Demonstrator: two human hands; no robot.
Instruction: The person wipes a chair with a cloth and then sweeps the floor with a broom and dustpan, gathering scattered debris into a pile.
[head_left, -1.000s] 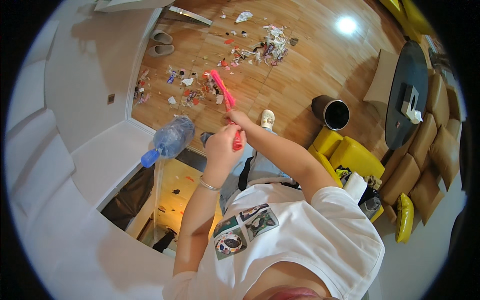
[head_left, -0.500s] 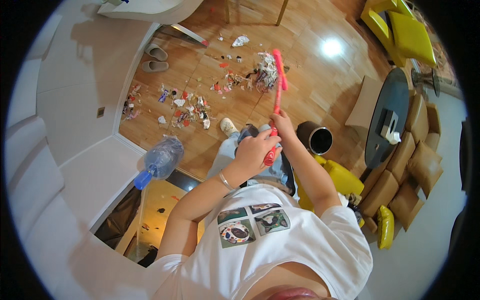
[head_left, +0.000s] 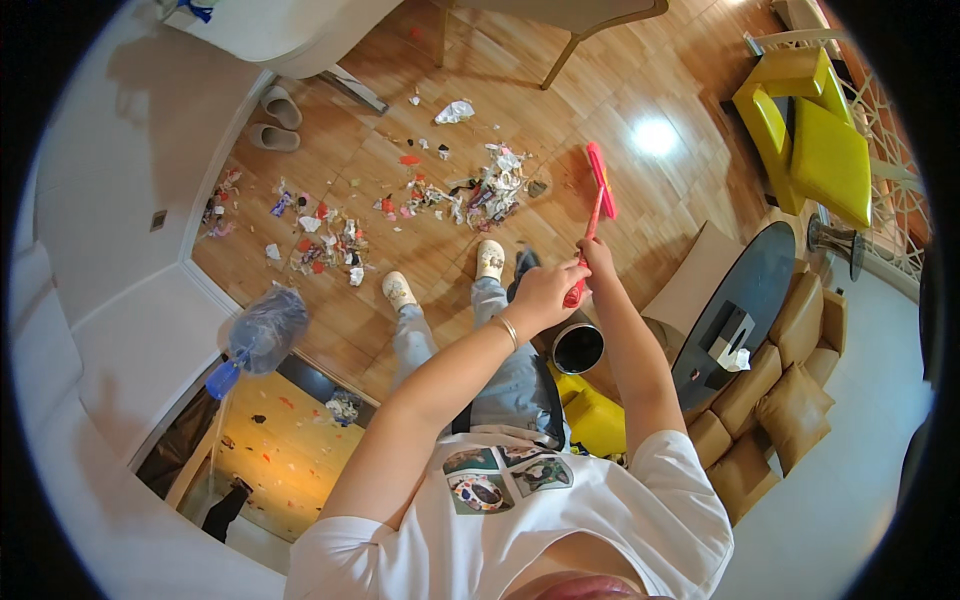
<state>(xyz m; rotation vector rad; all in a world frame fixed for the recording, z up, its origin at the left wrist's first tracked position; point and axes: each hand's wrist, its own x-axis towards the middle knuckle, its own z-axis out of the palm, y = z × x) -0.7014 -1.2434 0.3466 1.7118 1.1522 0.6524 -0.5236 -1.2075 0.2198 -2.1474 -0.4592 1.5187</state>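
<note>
Both my hands hold a red-pink broom by its handle (head_left: 594, 222). My left hand (head_left: 546, 296), with a bracelet on its wrist, is closed round the upper end. Just beyond it, my right hand (head_left: 597, 258) grips lower down the handle. The broom head (head_left: 602, 180) points away from me, over the floor to the right of a heap of shredded litter (head_left: 497, 190); whether it touches the floor I cannot tell. More scraps of paper and coloured bits (head_left: 335, 240) lie scattered to the left, beyond my shoes (head_left: 490, 260).
A dark bin (head_left: 578, 348) stands near my right forearm. Slippers (head_left: 275, 137) lie by the left wall, and a clear bag (head_left: 268, 330) with a blue top is nearer me. Right are a dark oval table (head_left: 735, 310), brown sofa (head_left: 740, 400) and yellow armchair (head_left: 830, 160).
The broom head has moved right, away from the litter heap, and its handle tilts more to the right. My view has shifted, bringing both shoes into sight. Both hands keep their grip.
</note>
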